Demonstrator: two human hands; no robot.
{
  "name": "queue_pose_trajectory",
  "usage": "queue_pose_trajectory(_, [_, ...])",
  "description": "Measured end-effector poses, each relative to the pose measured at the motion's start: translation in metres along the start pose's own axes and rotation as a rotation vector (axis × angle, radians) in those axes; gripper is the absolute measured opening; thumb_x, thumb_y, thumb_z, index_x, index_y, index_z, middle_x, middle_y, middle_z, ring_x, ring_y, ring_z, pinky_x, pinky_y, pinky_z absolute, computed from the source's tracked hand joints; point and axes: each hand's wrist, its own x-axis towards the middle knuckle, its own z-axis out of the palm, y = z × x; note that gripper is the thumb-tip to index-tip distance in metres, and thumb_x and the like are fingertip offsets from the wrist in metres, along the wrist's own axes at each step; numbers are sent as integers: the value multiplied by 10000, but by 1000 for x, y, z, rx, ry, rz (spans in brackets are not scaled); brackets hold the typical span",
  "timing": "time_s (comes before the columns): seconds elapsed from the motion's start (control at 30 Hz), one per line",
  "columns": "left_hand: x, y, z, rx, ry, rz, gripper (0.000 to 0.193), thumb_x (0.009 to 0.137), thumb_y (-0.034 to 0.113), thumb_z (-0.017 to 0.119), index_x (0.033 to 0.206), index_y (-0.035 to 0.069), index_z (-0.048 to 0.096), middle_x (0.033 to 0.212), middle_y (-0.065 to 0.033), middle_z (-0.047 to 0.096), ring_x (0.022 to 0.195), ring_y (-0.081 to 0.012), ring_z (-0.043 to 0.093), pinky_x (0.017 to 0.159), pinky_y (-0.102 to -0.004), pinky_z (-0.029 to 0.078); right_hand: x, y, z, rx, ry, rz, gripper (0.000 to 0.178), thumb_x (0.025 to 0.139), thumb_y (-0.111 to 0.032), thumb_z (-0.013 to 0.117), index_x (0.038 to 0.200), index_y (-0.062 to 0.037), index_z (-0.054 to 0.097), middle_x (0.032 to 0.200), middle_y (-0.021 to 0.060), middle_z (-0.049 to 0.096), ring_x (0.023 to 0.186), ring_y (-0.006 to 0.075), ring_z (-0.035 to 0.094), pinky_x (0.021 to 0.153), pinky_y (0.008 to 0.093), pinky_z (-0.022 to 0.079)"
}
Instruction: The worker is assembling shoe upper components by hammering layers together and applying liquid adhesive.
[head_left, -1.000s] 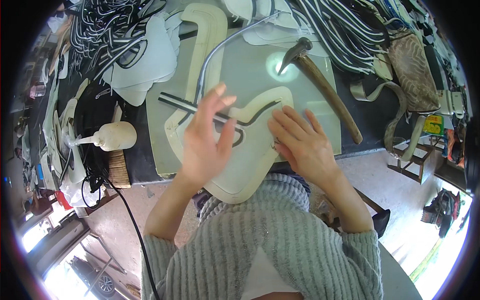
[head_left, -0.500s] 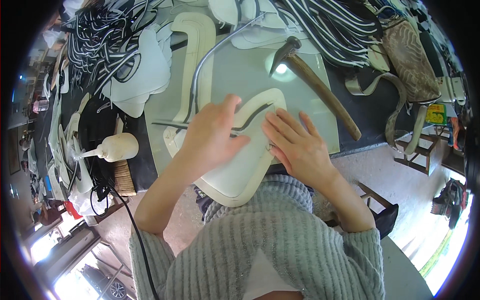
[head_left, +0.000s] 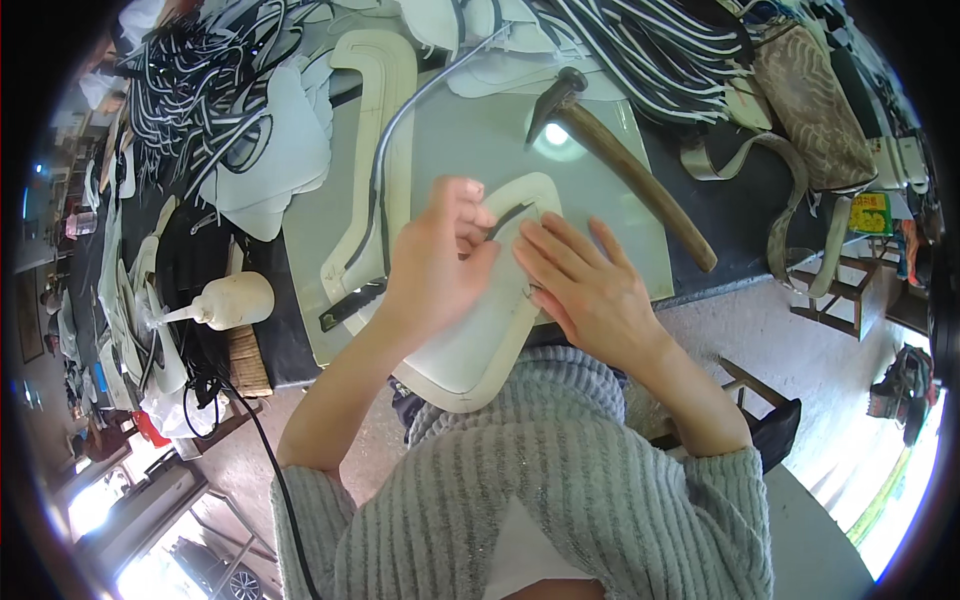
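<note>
A white panel (head_left: 450, 350) with a cream border lies in front of me, its near end over the table edge by my lap. A narrow black strip (head_left: 515, 217) follows the inside of its border near the far tip. My left hand (head_left: 440, 250) is closed above the panel, its curled fingers at the strip's near end; the grip itself is partly hidden. A dark flat strip end (head_left: 350, 305) sticks out left of that wrist. My right hand (head_left: 590, 280) rests flat on the panel's right side, fingers stretched and holding nothing, fingertips close to the strip.
A hammer (head_left: 630, 165) lies at the right on the pale board (head_left: 460, 130). Left of the panel are a hooked cream piece (head_left: 400, 100) and a grey cord (head_left: 410, 100). A squeeze bottle (head_left: 235, 300) lies further left. Black-and-white strips (head_left: 650, 60) are heaped behind.
My left hand has curled its fingers and risen slightly. The dark strip end left of its wrist has swung toward me and now slants. My right hand stays flat on the panel.
</note>
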Motion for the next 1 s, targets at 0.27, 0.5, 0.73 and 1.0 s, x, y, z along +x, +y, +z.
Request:
queue_pose_trajectory(0.27, [4, -20, 3, 27, 13, 250, 461, 820, -58, 632, 1209, 47, 407, 939, -123, 700, 714, -234, 699, 643, -318, 554, 1, 0, -1, -48, 1, -19, 447, 875, -250, 658, 1288, -99, 582, 1386, 38, 530, 1323, 210, 455, 1085, 491, 355])
queue_pose_trajectory(0.5, [7, -5, 5, 41, 33, 125, 490, 831, -74, 632, 1236, 36, 378, 943, -113, 706, 769, -150, 686, 686, -257, 547, 2, 2, -4, -31, -30, -10, 456, 869, -251, 662, 1294, -109, 579, 1394, 40, 523, 1326, 208, 453, 1082, 492, 357])
queue_pose_trajectory(0.73, [10, -24, 10, 126, 45, 349, 469, 850, -105, 582, 1251, 29, 378, 961, -100, 708, 717, -154, 657, 670, -271, 541, 4, 3, -5, -14, -28, -8, 452, 863, -257, 668, 1283, -111, 587, 1389, 38, 528, 1325, 207, 454, 1080, 494, 359])
queue_pose_trajectory(1.0, [12, -9, 6, 45, 29, 246, 470, 856, -106, 573, 1263, 31, 383, 995, -79, 718, 794, -170, 658, 678, -274, 539, 5, 4, -5, -11, -27, -1, 445, 848, -247, 681, 1263, -111, 597, 1359, 30, 549, 1313, 204, 465, 1073, 495, 361])
